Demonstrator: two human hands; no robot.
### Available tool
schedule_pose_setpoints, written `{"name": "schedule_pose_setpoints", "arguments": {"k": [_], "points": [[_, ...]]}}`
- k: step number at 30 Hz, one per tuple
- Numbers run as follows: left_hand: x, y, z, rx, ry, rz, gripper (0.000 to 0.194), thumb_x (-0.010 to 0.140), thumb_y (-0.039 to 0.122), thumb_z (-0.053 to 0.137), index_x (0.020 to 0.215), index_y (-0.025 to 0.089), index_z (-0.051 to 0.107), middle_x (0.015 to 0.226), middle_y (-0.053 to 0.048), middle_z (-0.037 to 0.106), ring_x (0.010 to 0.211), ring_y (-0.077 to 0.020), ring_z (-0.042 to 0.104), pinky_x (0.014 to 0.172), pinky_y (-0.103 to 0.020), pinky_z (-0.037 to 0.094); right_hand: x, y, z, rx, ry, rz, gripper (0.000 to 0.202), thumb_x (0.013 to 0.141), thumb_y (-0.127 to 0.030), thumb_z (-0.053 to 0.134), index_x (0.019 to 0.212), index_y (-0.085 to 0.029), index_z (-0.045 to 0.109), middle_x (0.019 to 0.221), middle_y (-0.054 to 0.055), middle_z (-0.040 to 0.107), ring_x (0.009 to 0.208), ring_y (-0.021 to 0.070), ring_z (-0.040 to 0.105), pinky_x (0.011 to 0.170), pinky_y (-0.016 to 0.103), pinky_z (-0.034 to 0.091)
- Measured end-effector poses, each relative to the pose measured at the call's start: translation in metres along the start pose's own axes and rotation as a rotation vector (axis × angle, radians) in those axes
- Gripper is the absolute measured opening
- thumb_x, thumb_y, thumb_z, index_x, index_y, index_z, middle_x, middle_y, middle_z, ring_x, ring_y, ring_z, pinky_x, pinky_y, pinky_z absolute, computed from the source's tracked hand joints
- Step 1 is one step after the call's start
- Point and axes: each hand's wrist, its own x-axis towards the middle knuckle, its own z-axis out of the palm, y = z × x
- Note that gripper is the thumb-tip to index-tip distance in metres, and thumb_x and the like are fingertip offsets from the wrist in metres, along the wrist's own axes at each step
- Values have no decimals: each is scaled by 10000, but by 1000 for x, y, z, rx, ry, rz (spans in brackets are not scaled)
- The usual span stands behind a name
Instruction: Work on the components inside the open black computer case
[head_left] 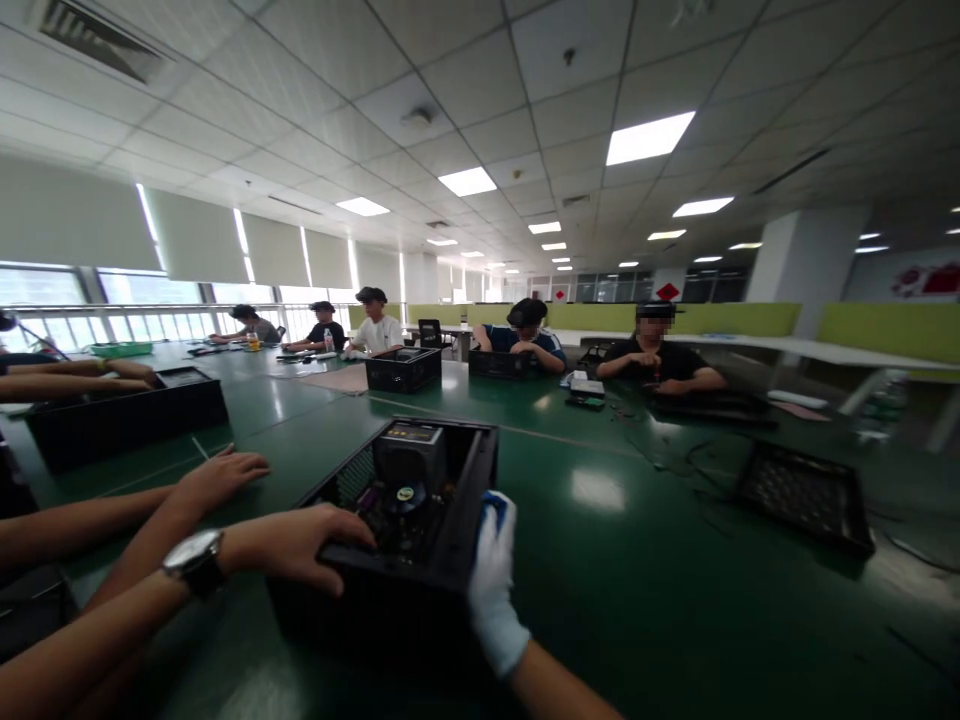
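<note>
An opened black computer case [360,580] lies in front of me on the green table. Inside it I see a boxy power supply [409,455] and a round cooling fan [405,497]; the other parts are dark and blurred. My left hand [304,545], bare with a watch at the wrist, grips the near left rim, thumb outside and fingers over the edge. In a white glove with blue on the fingers, my right hand [495,570] is closed round the case's right side. Its fingertips are partly hidden.
Left of the case, another person's bare hand [221,477] rests on the table [585,620]. Further left, hands work at a second case [135,405]. A black panel [806,495], cables and a bottle [883,405] stand right. Several people sit across the table.
</note>
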Motion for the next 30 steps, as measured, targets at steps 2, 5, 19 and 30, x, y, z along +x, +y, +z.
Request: {"name": "schedule_pose_setpoints", "arguments": {"k": [2,5,19,30], "points": [[-15,-39,-9,120,200,-136,523,809,445,726,1305,292,658,1369,-47,644,1256,-274,601,1116,-387,415,38,-35,30,-25,9,11,535,1044,-306,96,1522,-185,304,1449,178,521,1349,273,501,1104,479,431],[-32,-64,-9,309,459,-171,502,877,378,617,1372,295,608,1514,-74,521,1376,-301,500,1145,-464,389,67,-55,46,-48,-29,-32,488,1044,-267,144,1435,-167,418,1383,190,554,1297,264,526,1100,421,412],[151,59,159,358,641,324,367,971,196,478,1315,253,594,1531,-84,488,1470,-273,361,1157,-472,350,-16,156,-86,-168,-214,-3,415,964,-379,409,1321,-257,581,1413,106,576,1381,298,486,1178,472,369],[245,120,201,43,512,378,512,948,245,543,1440,290,411,1551,-80,403,1434,-254,364,1176,-475,341,-9,176,-115,377,-108,80,440,911,-484,473,1230,-221,627,1270,111,684,1217,289,620,1085,435,455]]}}
